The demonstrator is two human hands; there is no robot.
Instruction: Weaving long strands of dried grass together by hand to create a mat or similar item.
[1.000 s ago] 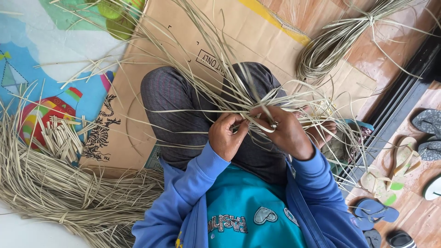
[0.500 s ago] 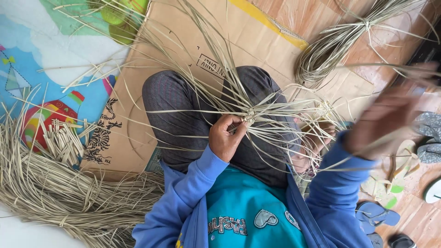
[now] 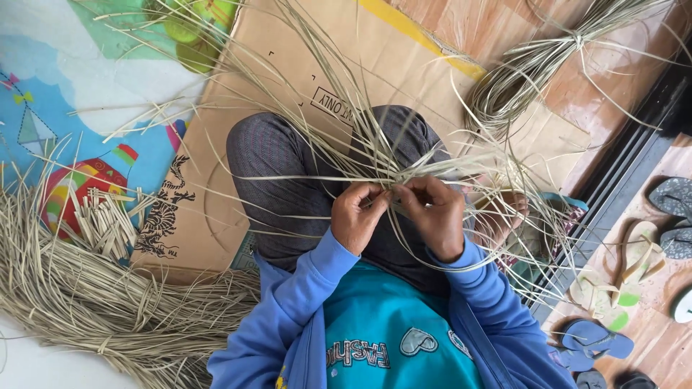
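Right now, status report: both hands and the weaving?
Left hand and right hand both pinching the woven straw strips over the lap. Loose strands fan outward. Straw pile lies apart, nothing blocking.

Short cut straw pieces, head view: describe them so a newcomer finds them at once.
Start at the flattened cardboard sheet under the seated person. Just off its left edge, on the colourful play mat, lies a small heap of short cut straw pieces. Unlike the long loose straw bundle below them, these are stubby, even in length and stacked roughly side by side.

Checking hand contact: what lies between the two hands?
In the head view, only crossing pale straw strands lie between the left hand and right hand; both pinch them.
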